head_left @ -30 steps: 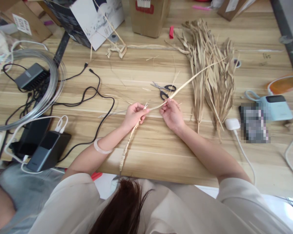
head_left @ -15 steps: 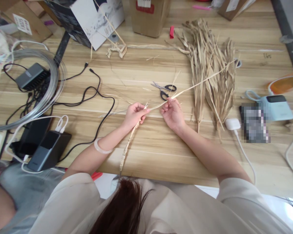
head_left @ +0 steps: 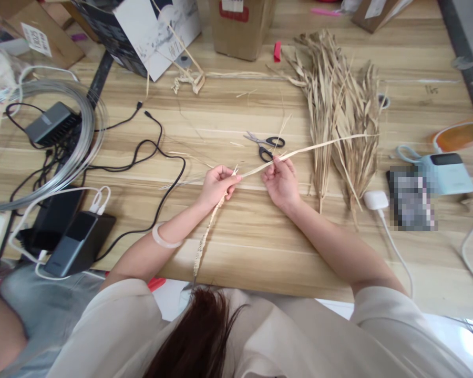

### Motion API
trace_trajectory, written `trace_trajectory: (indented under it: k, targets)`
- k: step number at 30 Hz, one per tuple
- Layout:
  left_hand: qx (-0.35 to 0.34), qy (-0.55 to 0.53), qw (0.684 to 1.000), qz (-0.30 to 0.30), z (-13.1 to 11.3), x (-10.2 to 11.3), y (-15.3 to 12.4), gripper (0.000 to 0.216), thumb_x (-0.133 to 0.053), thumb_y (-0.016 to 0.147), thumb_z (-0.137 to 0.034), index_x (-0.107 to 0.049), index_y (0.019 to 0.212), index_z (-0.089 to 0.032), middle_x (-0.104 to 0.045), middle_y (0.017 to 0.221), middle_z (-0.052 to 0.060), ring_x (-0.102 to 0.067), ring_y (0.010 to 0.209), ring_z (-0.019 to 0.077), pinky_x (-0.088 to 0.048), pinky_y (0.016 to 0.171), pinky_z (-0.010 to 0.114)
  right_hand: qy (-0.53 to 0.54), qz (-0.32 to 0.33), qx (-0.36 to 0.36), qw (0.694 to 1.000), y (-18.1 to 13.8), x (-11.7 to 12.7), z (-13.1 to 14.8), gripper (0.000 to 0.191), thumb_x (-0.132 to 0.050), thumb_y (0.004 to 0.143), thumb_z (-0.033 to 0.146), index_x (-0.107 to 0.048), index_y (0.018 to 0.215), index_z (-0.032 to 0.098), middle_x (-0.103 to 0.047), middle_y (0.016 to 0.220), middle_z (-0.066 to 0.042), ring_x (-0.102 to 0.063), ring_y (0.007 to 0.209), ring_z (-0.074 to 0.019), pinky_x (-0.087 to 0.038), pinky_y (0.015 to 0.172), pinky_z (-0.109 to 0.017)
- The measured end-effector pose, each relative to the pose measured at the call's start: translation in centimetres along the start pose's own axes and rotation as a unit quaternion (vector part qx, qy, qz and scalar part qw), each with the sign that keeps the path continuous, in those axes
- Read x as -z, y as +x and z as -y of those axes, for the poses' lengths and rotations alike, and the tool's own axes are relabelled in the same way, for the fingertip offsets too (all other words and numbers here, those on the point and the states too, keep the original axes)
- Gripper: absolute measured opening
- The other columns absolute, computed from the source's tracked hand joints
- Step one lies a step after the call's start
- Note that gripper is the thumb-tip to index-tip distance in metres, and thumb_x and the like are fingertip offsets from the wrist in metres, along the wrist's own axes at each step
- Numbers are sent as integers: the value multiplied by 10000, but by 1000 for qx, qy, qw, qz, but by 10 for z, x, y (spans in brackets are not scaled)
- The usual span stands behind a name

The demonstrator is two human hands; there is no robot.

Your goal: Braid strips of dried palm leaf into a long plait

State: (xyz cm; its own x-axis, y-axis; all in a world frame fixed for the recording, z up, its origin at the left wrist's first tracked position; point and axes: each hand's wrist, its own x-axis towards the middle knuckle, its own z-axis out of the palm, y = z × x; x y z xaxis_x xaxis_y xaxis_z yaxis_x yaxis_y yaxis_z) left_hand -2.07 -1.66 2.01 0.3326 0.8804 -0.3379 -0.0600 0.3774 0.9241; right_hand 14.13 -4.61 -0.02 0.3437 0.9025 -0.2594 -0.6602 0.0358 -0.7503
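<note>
My left hand point(head_left: 217, 186) is closed, pinching the top of a thin braided straw cord point(head_left: 205, 237) that hangs down toward the table's front edge. My right hand point(head_left: 280, 181) is closed on a long pale straw strip point(head_left: 323, 146) that runs from the braid out to the right, over two bundles of dried leaves point(head_left: 339, 115). Black-handled scissors point(head_left: 266, 145) lie just beyond my hands.
Black cables point(head_left: 142, 152), chargers point(head_left: 76, 241) and a coil of clear tubing point(head_left: 63, 142) crowd the left. Cardboard boxes point(head_left: 240, 23) stand at the back. A phone point(head_left: 412, 197), a white earbud case point(head_left: 375, 200) and a blue device point(head_left: 443, 173) lie at the right.
My right hand has swung the long straw strip's far end downward, from pointing up-right to lying nearly level. My left hand has stayed put.
</note>
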Motion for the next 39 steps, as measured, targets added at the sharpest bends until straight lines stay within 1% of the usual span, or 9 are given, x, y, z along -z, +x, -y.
trace_trajectory:
  k: [7,13,18,22,26,30,33,37,39]
  targets:
    - [-5,-8,1000,-2,-1,0,-1,319,-772,594,-249,-470,663,-169,-479,449,-76,-390,348,35,-293,286,145,-2,-15,7,1000,0,0,-2,203,-630,801,324,-473,715,229,-467,489,90,-388,424,-55,-359,470,-211]
    - [5,0,1000,-6,-1,0,0,339,-778,593,-266,-462,666,-168,-473,457,-81,-398,352,23,-287,305,130,-5,-10,20,1000,1,0,-3,219,-643,796,302,-445,730,237,-452,471,103,-392,413,-60,-349,464,-207]
    - [3,-7,1000,-4,0,0,0,348,-782,580,-267,-458,660,-168,-479,469,-80,-404,358,23,-286,300,129,-7,-22,43,999,1,-1,-4,206,-627,798,277,-431,743,248,-437,469,101,-418,435,-71,-335,461,-201]
    - [1,-10,1000,-4,0,0,0,346,-785,576,-267,-465,660,-166,-475,461,-79,-399,352,27,-286,293,135,5,-40,47,998,1,-2,-4,194,-621,781,232,-433,736,245,-438,517,93,-447,474,-65,-337,466,-193]
    - [-3,-8,1000,-4,0,0,0,321,-771,588,-251,-470,658,-165,-474,447,-78,-396,350,30,-287,289,137,0,-53,41,998,0,-2,-4,192,-634,768,239,-444,746,247,-449,575,85,-473,518,-57,-360,481,-188]
    - [-1,-2,1000,-8,0,0,0,308,-759,597,-240,-467,657,-164,-479,454,-78,-398,351,23,-284,297,131,0,-30,46,998,1,0,-5,203,-656,764,263,-455,747,246,-472,600,81,-467,516,-55,-374,485,-193]
    - [-3,3,1000,-13,-1,0,0,312,-756,603,-248,-460,658,-167,-473,448,-82,-392,345,20,-279,303,131,0,-12,60,998,2,2,-7,225,-693,743,277,-472,738,233,-495,629,84,-440,488,-35,-369,471,-184]
    - [-21,3,1000,-23,1,2,1,292,-737,618,-248,-459,667,-172,-450,412,-96,-363,319,21,-272,299,137,-14,-21,73,997,4,4,-8,234,-713,733,292,-494,730,210,-486,604,88,-438,466,-21,-343,433,-163]
    - [-28,2,999,-27,2,4,1,276,-728,621,-241,-466,672,-172,-456,413,-97,-361,314,23,-273,294,141,-24,-32,71,997,4,4,-8,230,-712,735,295,-502,725,201,-516,612,80,-475,481,-24,-362,438,-161]
